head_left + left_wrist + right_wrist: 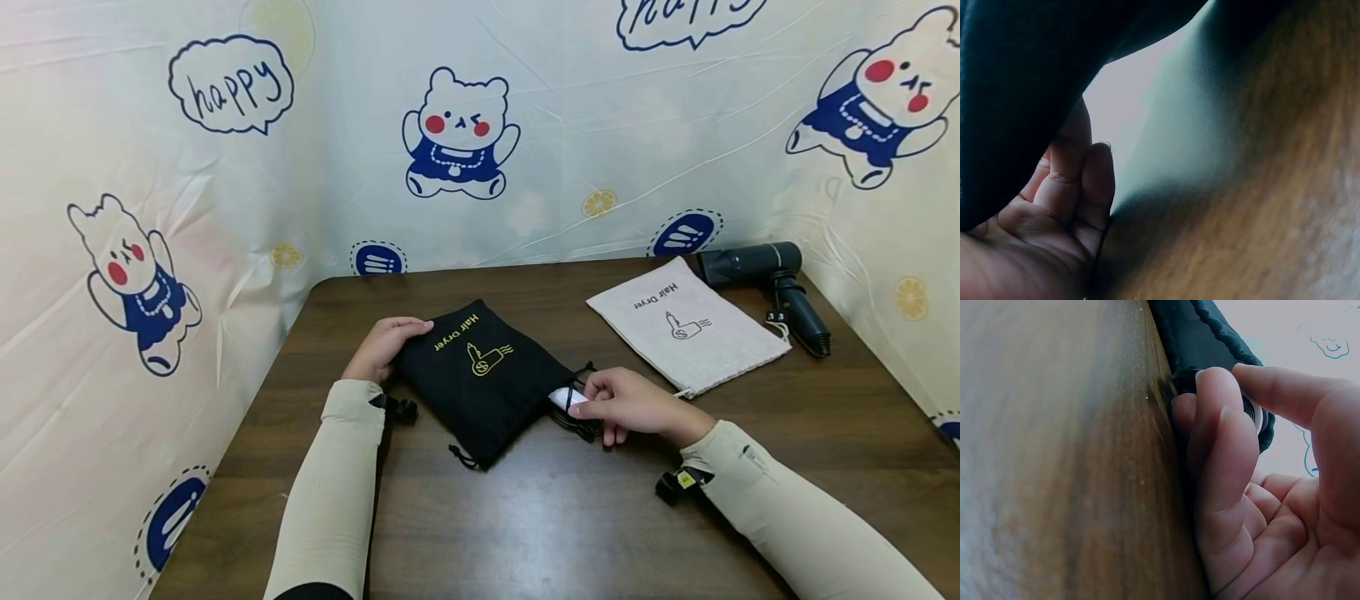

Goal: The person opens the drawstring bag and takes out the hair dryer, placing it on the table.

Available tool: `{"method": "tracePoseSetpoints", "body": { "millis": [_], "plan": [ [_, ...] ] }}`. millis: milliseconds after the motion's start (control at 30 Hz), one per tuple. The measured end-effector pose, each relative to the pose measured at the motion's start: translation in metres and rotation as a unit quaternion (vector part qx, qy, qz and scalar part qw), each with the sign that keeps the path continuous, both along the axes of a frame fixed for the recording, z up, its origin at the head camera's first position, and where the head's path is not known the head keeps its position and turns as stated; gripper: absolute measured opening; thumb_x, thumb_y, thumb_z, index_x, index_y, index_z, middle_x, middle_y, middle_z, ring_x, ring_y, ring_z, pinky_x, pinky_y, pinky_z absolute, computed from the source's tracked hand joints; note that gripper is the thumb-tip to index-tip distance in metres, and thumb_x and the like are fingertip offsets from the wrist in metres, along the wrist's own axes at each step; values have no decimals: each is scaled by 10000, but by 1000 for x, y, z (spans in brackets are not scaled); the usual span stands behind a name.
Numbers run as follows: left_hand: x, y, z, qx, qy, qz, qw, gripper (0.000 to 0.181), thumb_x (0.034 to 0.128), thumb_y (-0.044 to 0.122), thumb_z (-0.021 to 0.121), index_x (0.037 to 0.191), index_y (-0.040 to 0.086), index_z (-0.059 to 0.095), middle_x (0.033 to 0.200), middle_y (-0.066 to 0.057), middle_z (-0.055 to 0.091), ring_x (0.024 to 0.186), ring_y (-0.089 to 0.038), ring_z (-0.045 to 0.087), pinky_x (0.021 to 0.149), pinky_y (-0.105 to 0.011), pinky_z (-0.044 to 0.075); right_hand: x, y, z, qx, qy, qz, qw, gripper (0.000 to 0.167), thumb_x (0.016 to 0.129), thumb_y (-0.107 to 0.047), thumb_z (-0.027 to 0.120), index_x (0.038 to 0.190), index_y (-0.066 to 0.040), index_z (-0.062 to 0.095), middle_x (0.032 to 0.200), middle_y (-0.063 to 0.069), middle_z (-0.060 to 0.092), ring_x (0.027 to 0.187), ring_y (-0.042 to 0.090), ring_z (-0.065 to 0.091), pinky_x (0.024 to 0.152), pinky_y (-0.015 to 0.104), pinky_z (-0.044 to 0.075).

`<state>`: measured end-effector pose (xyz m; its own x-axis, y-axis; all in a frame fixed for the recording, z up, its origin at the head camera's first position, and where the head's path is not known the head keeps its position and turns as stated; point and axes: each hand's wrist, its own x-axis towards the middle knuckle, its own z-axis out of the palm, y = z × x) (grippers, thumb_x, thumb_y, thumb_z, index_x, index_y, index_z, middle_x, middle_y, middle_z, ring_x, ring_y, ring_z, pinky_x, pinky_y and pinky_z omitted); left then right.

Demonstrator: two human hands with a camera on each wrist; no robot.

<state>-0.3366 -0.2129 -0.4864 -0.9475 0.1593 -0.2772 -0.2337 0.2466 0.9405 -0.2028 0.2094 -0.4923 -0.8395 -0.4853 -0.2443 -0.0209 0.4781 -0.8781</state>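
A black drawstring bag [480, 379] printed "Hair Dryer" in yellow lies at a slant on the table. My left hand [384, 346] grips its far left edge, thumb on top; in the left wrist view, curled fingers [1066, 187] show under the dark cloth. From the mouth of the bag, at the right, pokes the white end of a hair dryer [564, 397] with a black cord [573, 423] bunched beside it. The rest of it is hidden inside. My right hand [633, 404] pinches this white end; in the right wrist view the fingertips partly cover it.
To the right lies a white drawstring bag [686, 329] printed "Hair Dryer". Beside it, near the back right edge, is a dark hair dryer [750, 265] with its handle pointing toward me. A printed cloth [555, 133] hangs behind the brown table [525, 533].
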Motion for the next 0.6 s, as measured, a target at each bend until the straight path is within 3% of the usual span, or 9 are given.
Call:
{"method": "tracePoseSetpoints", "body": {
  "millis": [200, 433, 600],
  "plan": [
    [3, 3, 9, -46, -108, -36, 9999, 351, 992, 288, 712, 1238, 37, 717, 1097, 41, 688, 1049, -132, 617, 857, -250, 543, 0, 0, 1, -71, -53, 9, 10000, 362, 930, -371, 776, 961, -43, 625, 639, 110, 694, 514, 222, 684, 478, 358, 564],
    [18, 9, 30, 25, -109, -65, 9999, 297, 1000, 246, 699, 1203, 31, 725, 1052, 36, 696, 991, -124, 638, 825, -249, 558, 0, 0, 0, -77, -80, -3, 9999, 362, 929, -372, 776, 959, -44, 626, 641, 110, 696, 517, 220, 684, 483, 356, 566],
    [19, 9, 31, 38, -81, -24, 10000, 291, 1000, 250, 701, 1190, 31, 724, 1045, 36, 692, 984, -126, 634, 819, -249, 557, -1, 1, 0, -116, -112, 5, 9999, 361, 931, -365, 775, 961, -38, 624, 642, 116, 696, 516, 216, 684, 483, 353, 566]
  ]
}}
